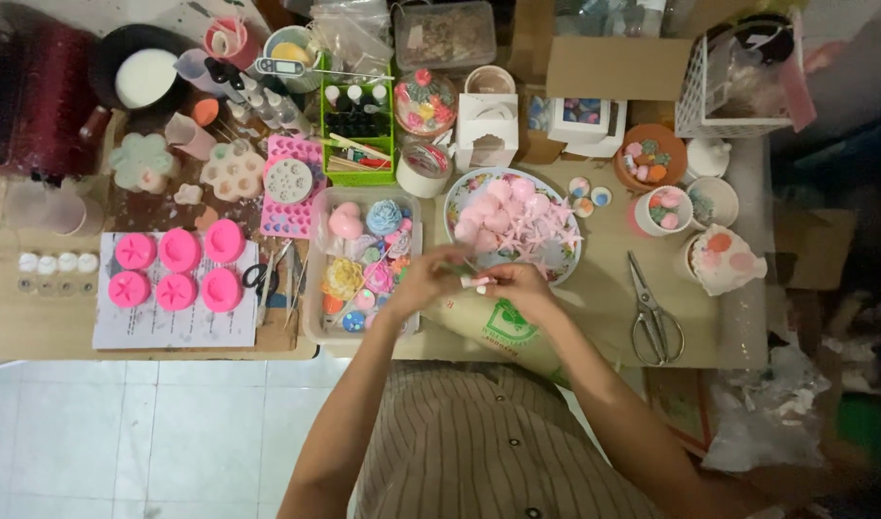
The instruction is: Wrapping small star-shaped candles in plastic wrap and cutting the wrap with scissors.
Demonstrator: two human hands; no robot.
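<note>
My left hand (423, 281) and my right hand (515, 285) meet above the table's front edge. Between their fingertips they pinch a small pale pink piece (476, 282). Just beyond them stands a flowered plate (454, 208) heaped with pink shells and starfish shapes. Under my left hand lies a clear tray (316, 288) of coloured moulded flowers and hearts. A paper bag (503, 327) with a green mark lies below my hands.
Six pink round moulds (176, 269) rest on a sheet of paper at the left. Scissors (652, 312) lie at the right. Bottles in a green basket (359, 125), boxes, pots and a white wire basket (738, 86) crowd the back.
</note>
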